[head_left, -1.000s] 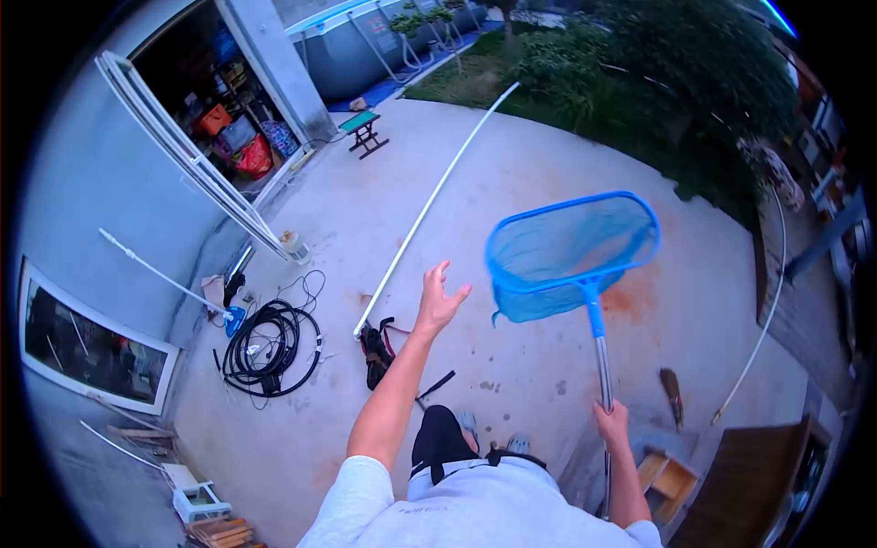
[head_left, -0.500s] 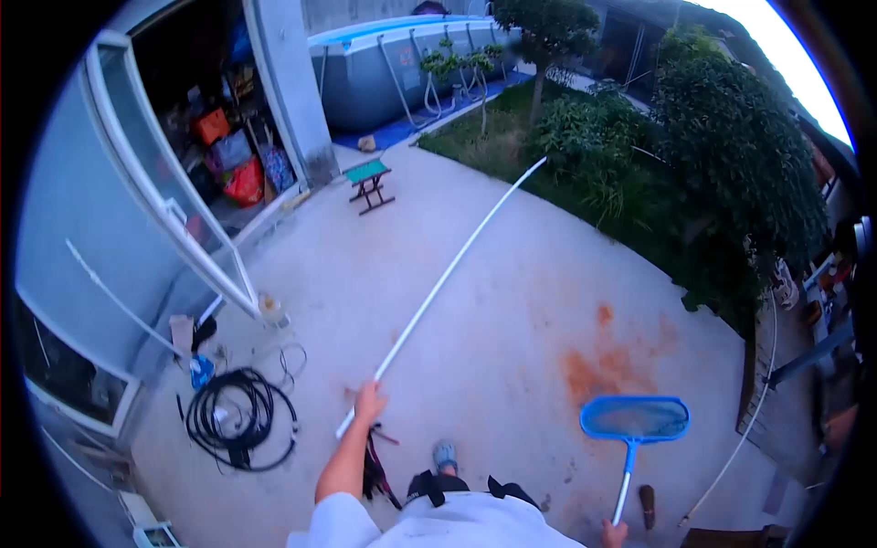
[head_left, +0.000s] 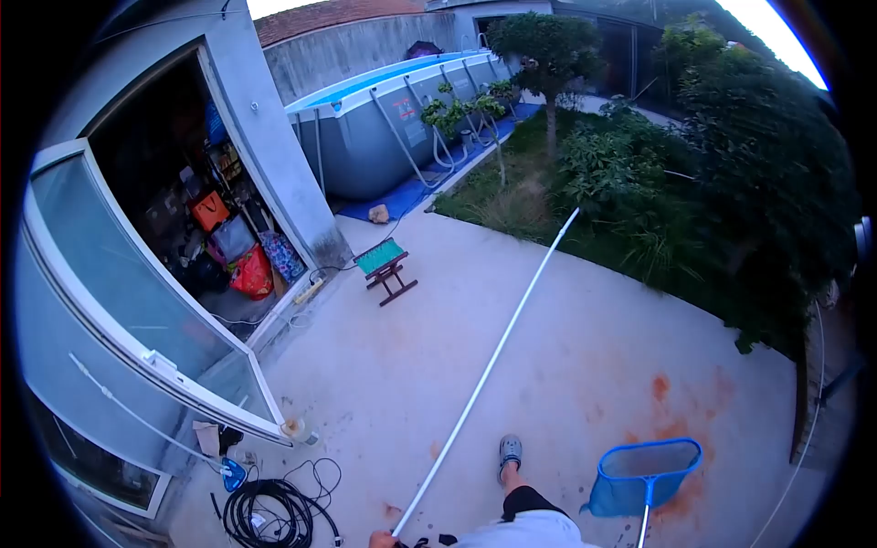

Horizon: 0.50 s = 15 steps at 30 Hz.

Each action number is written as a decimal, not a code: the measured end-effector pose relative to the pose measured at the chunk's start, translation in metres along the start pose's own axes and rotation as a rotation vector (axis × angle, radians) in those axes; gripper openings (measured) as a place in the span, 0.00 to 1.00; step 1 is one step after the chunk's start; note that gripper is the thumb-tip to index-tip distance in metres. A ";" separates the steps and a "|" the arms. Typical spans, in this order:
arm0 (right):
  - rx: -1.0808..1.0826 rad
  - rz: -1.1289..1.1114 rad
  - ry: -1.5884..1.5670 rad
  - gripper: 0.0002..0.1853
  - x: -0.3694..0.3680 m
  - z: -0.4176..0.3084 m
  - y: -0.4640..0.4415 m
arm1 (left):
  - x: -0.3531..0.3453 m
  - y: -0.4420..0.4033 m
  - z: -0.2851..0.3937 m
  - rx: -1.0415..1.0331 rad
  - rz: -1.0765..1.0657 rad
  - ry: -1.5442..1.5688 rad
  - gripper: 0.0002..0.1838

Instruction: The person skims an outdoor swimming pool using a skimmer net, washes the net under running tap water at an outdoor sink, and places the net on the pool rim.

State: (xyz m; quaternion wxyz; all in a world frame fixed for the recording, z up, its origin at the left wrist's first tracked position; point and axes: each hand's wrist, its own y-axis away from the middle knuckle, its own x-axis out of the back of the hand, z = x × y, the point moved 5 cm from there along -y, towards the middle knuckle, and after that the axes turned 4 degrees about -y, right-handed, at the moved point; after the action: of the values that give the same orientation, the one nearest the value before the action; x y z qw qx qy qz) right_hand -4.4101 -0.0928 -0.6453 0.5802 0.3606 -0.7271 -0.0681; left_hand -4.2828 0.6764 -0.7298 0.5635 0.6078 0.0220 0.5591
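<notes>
At the bottom edge, my left hand is closed round the near end of a long white pole, which stretches forward and right toward the garden edge. A blue skimmer net is at the lower right, its frame facing up and its mesh hanging below. The net's pale handle runs down out of the frame. My right hand is out of view below. A foot in a grey clog shows between the pole and the net.
Left of the pole are a coiled black hose, a blue brush head on a white pole and an open glass door. Ahead stand a green-topped folding stool and a grey pool. Dense bushes line the right.
My left hand has closed on the white pole. The view has tilted up and forward, and my right hand has left the frame. The net hangs lower than at first.
</notes>
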 end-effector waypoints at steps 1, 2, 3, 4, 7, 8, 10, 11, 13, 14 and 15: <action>0.002 -0.017 -0.039 0.14 -0.009 -0.043 -0.021 | 0.024 0.015 0.026 0.000 0.059 0.057 0.23; 0.007 -0.031 -0.087 0.14 -0.016 -0.087 -0.041 | 0.053 0.021 0.058 -0.007 0.128 0.116 0.22; 0.007 -0.054 -0.149 0.14 -0.024 -0.133 -0.059 | 0.084 0.016 0.081 -0.016 0.204 0.165 0.22; 0.011 -0.078 -0.210 0.14 -0.028 -0.174 -0.075 | 0.093 -0.025 0.078 0.065 0.044 0.071 0.24; 0.057 -0.135 -0.378 0.15 -0.034 -0.305 -0.125 | 0.142 -0.068 0.127 -0.106 0.449 0.245 0.17; 0.080 -0.140 -0.402 0.15 -0.033 -0.351 -0.136 | 0.160 -0.079 0.150 -0.082 0.459 0.370 0.18; 0.129 -0.093 -0.372 0.11 -0.007 -0.468 -0.129 | 0.202 -0.077 0.211 -0.078 0.453 0.454 0.18; 0.193 -0.109 -0.392 0.12 -0.005 -0.511 -0.138 | 0.206 -0.094 0.222 -0.065 0.447 0.468 0.18; 0.254 -0.125 -0.385 0.13 -0.010 -0.575 -0.156 | 0.208 -0.128 0.234 -0.038 0.369 0.380 0.19; 0.295 -0.139 -0.380 0.14 -0.016 -0.608 -0.166 | 0.210 -0.141 0.243 -0.027 0.361 0.392 0.19; 0.339 -0.152 -0.377 0.16 -0.020 -0.641 -0.175 | 0.211 -0.157 0.252 0.012 0.317 0.316 0.20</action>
State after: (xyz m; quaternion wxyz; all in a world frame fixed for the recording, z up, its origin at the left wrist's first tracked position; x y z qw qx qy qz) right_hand -3.7585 -0.0038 -0.5486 0.3588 0.4872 -0.7943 -0.0547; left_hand -3.9317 0.7049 -0.6375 0.4546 0.5118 0.0174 0.7288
